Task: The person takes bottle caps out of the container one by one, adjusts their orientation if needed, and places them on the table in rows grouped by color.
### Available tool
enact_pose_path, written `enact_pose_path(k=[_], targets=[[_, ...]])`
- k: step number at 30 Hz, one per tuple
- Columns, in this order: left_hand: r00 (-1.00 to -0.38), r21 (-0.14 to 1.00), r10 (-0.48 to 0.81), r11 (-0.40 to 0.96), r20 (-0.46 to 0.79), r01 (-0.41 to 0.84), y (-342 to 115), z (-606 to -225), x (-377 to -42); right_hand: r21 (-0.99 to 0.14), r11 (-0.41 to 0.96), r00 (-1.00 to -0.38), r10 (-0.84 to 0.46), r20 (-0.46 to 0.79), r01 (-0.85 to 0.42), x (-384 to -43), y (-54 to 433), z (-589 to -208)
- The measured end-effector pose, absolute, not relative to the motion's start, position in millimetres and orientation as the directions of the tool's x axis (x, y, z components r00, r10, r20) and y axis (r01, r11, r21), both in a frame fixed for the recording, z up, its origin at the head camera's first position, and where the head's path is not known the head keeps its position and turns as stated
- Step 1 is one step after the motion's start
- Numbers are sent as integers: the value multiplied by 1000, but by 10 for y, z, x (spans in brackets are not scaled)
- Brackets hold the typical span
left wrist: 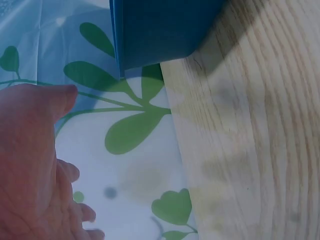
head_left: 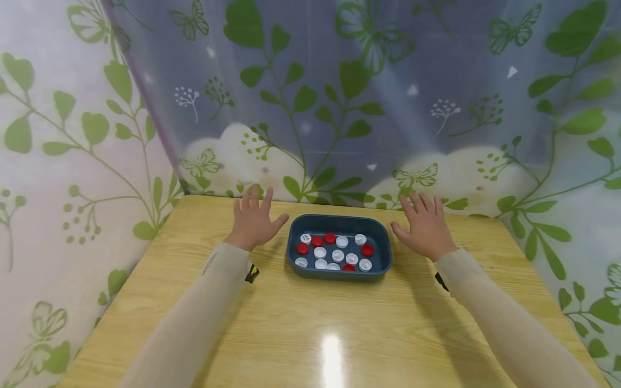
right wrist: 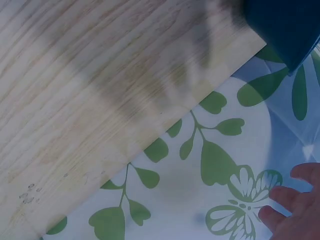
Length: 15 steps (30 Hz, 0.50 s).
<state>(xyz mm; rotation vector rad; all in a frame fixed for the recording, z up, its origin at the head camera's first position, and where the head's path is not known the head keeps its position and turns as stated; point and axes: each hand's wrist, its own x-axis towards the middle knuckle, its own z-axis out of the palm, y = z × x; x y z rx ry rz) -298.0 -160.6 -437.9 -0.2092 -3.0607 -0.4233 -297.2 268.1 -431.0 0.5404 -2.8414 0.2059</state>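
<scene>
Head view: both hands were raised at either side of the tray (head_left: 339, 275), mid-frame. The left hand (head_left: 253, 224), left of centre, was wide open with fingers spread and thumb turned towards the tray; it held nothing. The right hand (head_left: 423, 230), right of centre, was likewise open and had hold of nothing, its thumb also pointing inwards. Neither touched the tray, which sat between them on the table (head_left: 281, 323), its long sides running across the frame, perhaps so that each hand had a short end near it.

White caps (head_left: 342, 242) and red caps (head_left: 330, 238) lay mixed and loose across the tray's floor; its raised walls presumably served to keep them together. Those walls stood between the hands and the caps, and the near one hid the lower edges of the front caps.

Leaf-printed cloth (head_left: 301, 97) rose behind the table and along both sides, probably as a screen, limiting room beyond the fingertips. Pale sleeves (head_left: 194, 318) came in from the lower left and lower right, and a streak of glare (head_left: 332, 355) marked the bottom centre. Both wrist views caught only the tray's outer wall along the top, so no caps showed there.
</scene>
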Motion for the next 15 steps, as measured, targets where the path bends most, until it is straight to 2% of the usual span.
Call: enact_pose_path(k=[7,15], targets=[[-998,243,60,968,37,67,-1724,-4290,-2894,-90,908,-890,-375,258,-409,-3053,2512,-4326],[-998,240,62,969,13,63,-1637,-4279,-2889,-94,907,-882,-369,294,-411,-2938,2565,-4372]])
